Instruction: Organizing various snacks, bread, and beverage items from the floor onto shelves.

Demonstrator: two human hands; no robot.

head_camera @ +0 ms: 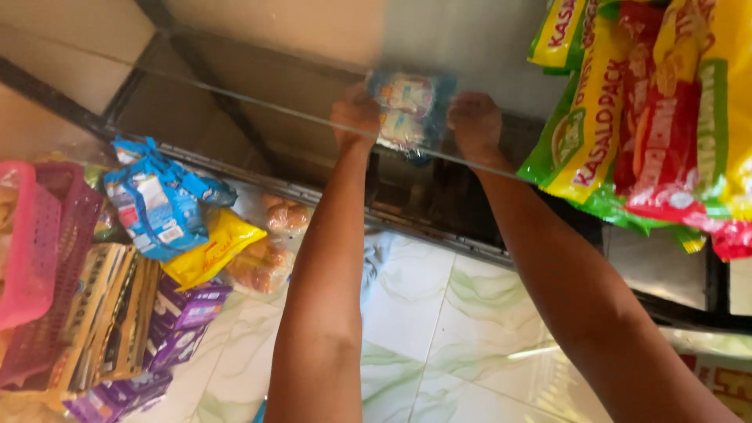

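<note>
- Hands: left hand (356, 116) and right hand (473, 119) grip a blue snack packet (407, 110) from either side.
- Glass shelf (258, 110) lies in front; view blurred.
- Yellow-green hanging packs (583, 133) hang near the right hand.

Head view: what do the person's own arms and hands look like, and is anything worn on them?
Both arms are bare from the bottom edge of the picture up to the hands: no sleeves, gloves, watch or bracelet show. The left hand and right hand are seen through a glass pane, so they look slightly blurred; rings cannot be made out.

Glass shelf (258, 106) — snack packet (407, 110) (blurred).
</note>
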